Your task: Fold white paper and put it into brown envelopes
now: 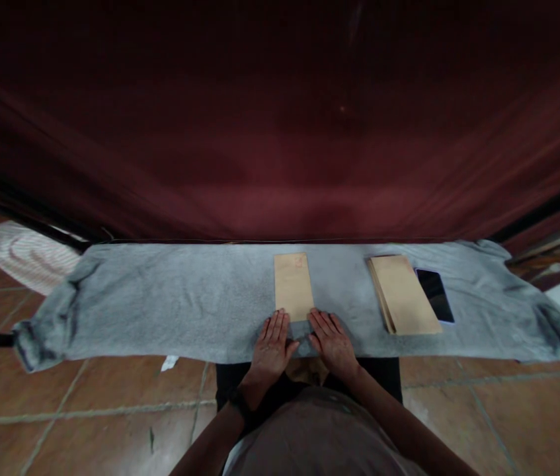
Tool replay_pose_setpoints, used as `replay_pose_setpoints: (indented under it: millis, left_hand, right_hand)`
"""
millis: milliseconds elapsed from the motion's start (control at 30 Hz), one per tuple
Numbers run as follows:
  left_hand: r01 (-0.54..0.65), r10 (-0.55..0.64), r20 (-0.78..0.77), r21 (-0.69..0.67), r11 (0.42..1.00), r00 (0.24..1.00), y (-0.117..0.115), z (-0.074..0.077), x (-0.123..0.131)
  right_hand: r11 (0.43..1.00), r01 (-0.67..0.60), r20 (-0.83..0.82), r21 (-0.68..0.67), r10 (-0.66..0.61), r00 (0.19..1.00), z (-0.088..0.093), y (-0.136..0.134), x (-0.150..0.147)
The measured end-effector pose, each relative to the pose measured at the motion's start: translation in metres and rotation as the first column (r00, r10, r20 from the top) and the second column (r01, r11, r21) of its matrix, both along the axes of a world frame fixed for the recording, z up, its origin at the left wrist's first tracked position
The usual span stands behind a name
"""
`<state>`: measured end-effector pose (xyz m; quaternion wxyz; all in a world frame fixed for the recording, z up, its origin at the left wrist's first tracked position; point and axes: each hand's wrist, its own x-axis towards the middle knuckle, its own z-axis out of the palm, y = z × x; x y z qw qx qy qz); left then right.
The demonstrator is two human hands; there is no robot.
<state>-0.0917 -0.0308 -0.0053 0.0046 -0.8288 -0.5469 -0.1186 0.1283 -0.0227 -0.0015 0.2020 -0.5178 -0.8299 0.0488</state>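
A single brown paper envelope lies flat on the grey cloth in front of me, with a small red printed mark near its top right corner. My left hand rests palm down, its fingertips at the envelope's lower left corner. At the lower right corner, my right hand lies flat in the same way, fingers stretched out. Neither hand grips anything. Over to the right sits a stack of brown envelopes, slightly fanned along its left side.
A dark phone lies partly beside the envelope stack. Grey cloth covers the long narrow surface. Behind it rises a dark red fabric wall. A striped cloth hangs at the left, and a white scrap is on the tiled floor.
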Motion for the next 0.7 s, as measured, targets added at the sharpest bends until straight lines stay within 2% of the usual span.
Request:
replay_pose_setpoints:
  millis: [100, 233, 300, 367, 433, 500, 567, 700]
  left_hand:
    - [-0.005, 0.005, 0.006, -0.032, 0.999, 1.0, 0.0, 0.0, 0.003]
    - [-0.013, 0.016, 0.045, -0.071, 0.997, 0.999, -0.002, -0.003, 0.005]
    - [-0.045, 0.058, 0.122, -0.103, 0.994, 0.991, -0.003, -0.004, 0.007]
    - [-0.105, 0.146, 0.266, -0.161, 0.981, 0.953, -0.001, -0.004, 0.009]
    - [-0.173, 0.279, 0.47, -0.256, 0.951, 0.837, 0.005, -0.002, 0.013]
    - [-0.2, 0.404, 0.654, -0.366, 0.909, 0.64, 0.015, 0.001, 0.016]
    - [-0.197, 0.471, 0.741, -0.432, 0.88, 0.479, 0.026, 0.006, 0.018]
    - [-0.175, 0.565, 0.8, -0.538, 0.825, 0.201, 0.043, 0.014, 0.02]
  right_hand:
    - [1.0, -0.003, 0.007, -0.008, 0.003, 1.0, 0.002, 0.0, -0.002]
    - [0.995, -0.086, 0.005, -0.041, 0.087, 0.996, 0.002, 0.0, -0.017]
    - [0.995, -0.092, -0.003, -0.045, 0.092, 0.996, 0.001, 0.0, -0.024]
    - [0.996, -0.075, -0.012, -0.041, 0.075, 0.997, -0.001, 0.0, -0.028]
    - [0.996, -0.074, -0.021, -0.047, 0.073, 0.997, -0.001, 0.001, -0.028]
    - [0.995, -0.071, -0.033, -0.063, 0.069, 0.997, -0.001, 0.002, -0.027]
    - [0.995, -0.07, -0.042, -0.072, 0.067, 0.997, -0.001, 0.004, -0.027]
    - [0.994, -0.087, -0.036, -0.066, 0.085, 0.996, -0.001, 0.008, -0.031]
